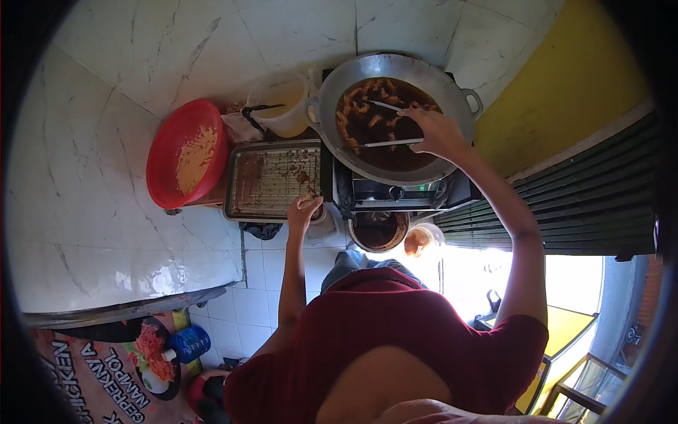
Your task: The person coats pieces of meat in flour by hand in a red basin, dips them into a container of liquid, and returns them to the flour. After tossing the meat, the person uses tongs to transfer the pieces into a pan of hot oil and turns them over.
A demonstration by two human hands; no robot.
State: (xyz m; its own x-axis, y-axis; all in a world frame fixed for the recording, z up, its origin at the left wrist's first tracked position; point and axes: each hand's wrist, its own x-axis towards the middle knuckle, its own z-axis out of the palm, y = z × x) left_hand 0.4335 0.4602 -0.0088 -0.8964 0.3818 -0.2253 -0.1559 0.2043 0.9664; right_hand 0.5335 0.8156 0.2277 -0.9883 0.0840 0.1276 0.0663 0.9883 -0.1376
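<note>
A large metal wok (pixel 448 78) sits on the stove, holding dark oil with browned pieces floating along its left and upper part. My right hand (pixel 436 133) is over the wok, closed on metal tongs (pixel 395 143) whose two arms are spread apart, tips at the oil. Lower left of the wok, a metal tray with a wire rack (pixel 272 180) lies beside the stove. My left hand (pixel 304 210) is at the tray's lower right corner, fingers bent around a small light-brown piece or crumb that is hard to make out.
A red basin (pixel 159 159) with pale flour stands left of the tray. Behind the tray is a plastic tub (pixel 289 116) of yellowish liquid, with a dark utensil across it. Below the stove are a round pot (pixel 402 230) and a bucket (pixel 434 233).
</note>
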